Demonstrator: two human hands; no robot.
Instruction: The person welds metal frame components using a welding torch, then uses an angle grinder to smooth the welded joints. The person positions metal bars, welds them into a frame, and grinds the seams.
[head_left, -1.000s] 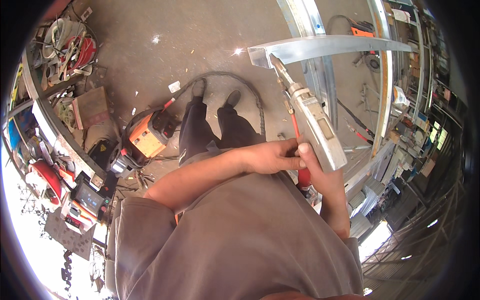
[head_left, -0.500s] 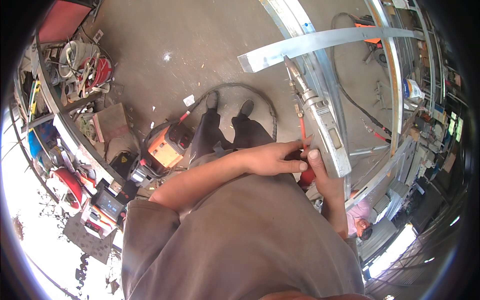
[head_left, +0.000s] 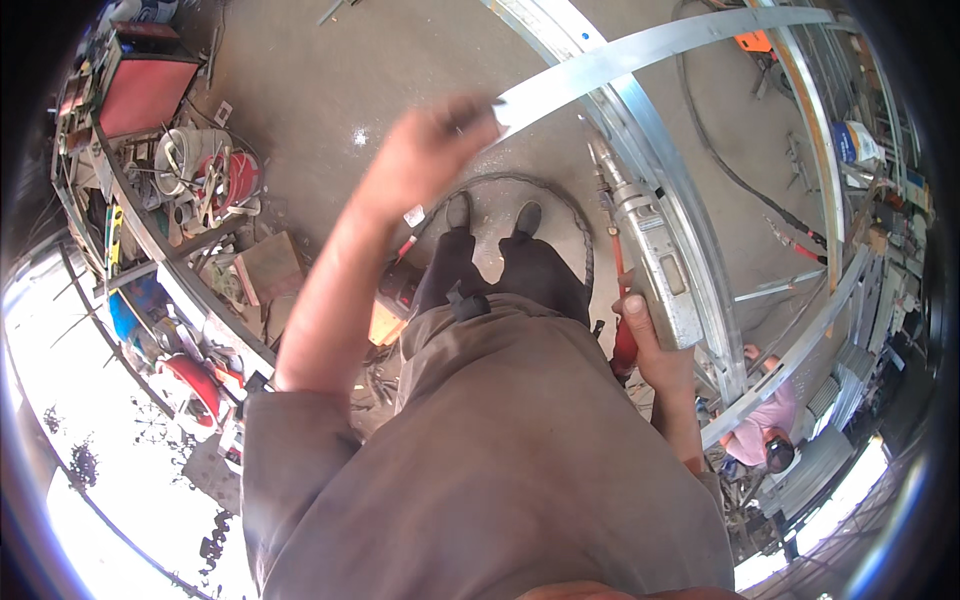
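Beam [head_left: 640,53] at upper right looks stiff, slick, best held by its end, where your left hand [head_left: 432,155] blurs, grip unclear; your right hand [head_left: 664,364] wraps the heavy-looking torch [head_left: 652,245].

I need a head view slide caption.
Left hand at end of metal strip, right hand holding torch-like tool.

"How clear is the left hand [head_left: 425,158]?"
"Blurred. Whether its fingers [head_left: 480,124] grip the silver strip [head_left: 620,62] or merely touch it, I can't tell."
"And the right hand [head_left: 657,353]?"
"Most of its fingers are hidden behind the silver tool [head_left: 645,228]."
"Anything cut off?"
"The metal rail [head_left: 693,235], by the top edge; the left forearm [head_left: 335,290] partly hides an orange machine [head_left: 388,325]."
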